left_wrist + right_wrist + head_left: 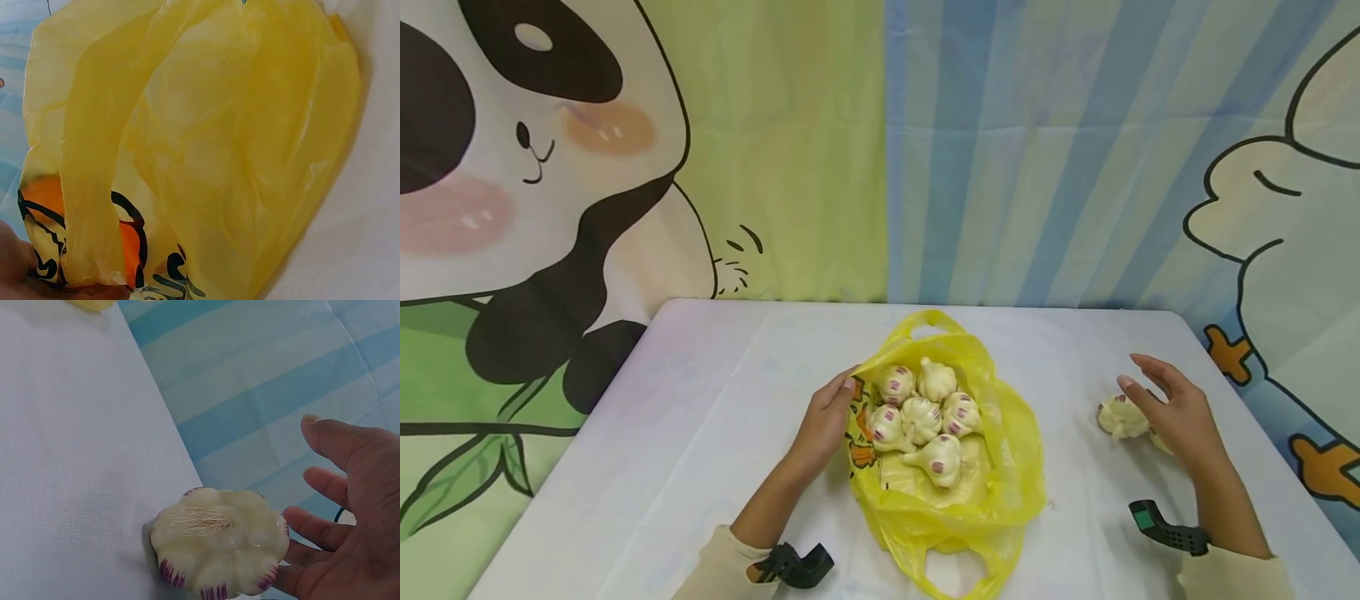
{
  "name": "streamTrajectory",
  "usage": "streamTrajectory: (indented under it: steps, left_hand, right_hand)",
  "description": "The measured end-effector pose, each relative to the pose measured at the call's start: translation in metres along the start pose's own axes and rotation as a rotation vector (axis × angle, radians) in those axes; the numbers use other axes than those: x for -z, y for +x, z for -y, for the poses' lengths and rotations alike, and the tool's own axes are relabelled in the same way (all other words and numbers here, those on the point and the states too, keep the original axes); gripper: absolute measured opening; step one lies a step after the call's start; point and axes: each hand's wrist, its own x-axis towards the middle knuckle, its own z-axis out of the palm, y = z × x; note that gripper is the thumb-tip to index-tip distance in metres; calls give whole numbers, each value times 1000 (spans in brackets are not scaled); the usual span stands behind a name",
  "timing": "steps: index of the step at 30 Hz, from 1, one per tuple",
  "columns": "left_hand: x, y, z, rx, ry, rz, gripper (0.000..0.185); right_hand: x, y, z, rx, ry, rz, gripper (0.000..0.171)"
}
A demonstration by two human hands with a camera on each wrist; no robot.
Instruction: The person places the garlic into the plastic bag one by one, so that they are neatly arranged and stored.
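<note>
A yellow plastic bag (1018, 450) stands open in the middle of the table, with several garlic bulbs (921, 419) inside. My left hand (822, 429) pinches the bag's left rim between thumb and fingers; in the left wrist view the yellow plastic (206, 144) hides most of that hand. On the right, my right hand (1185, 421) hovers with spread fingers and nothing in its grasp, beside a loose garlic bulb (1122, 417). In the right wrist view this purple-streaked bulb (219, 550) shows its roots, with my fingertips right at its side. Another bulb (1160, 443) is mostly hidden behind my right hand.
A white cloth covers the table (700, 483). Behind it hangs a printed curtain (805, 167) with a panda on the left and a white cartoon figure on the right. One bag handle (955, 575) loops toward the near edge.
</note>
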Motion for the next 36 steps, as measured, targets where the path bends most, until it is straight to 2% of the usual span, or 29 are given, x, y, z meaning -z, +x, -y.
streamTrajectory:
  steps: [7, 15, 20, 23, 26, 31, 36]
  left_hand:
    - [0, -1, 0, 5, -7, -1, 44]
    - [0, -1, -1, 9, -15, 5, 45]
    - [1, -1, -1, 5, -18, 9, 45]
    - [1, -2, -1, 11, -19, 7, 45]
    - [2, -2, 0, 11, -15, 1, 45]
    - [2, -2, 1, -2, -9, 3, 46]
    - [1, 0, 0, -5, -9, 15, 46]
  right_hand:
    - [-8, 2, -5, 15, -75, 94, 74]
    - [-22, 6, -7, 69, -176, 290, 78]
    - [-28, 4, -5, 103, -200, 329, 65]
    - [-30, 3, -4, 119, -188, 311, 50]
    - [-33, 3, -3, 154, -175, 255, 40]
    - [-36, 2, -2, 205, -154, 153, 32]
    - [-33, 1, -1, 206, -148, 93, 30]
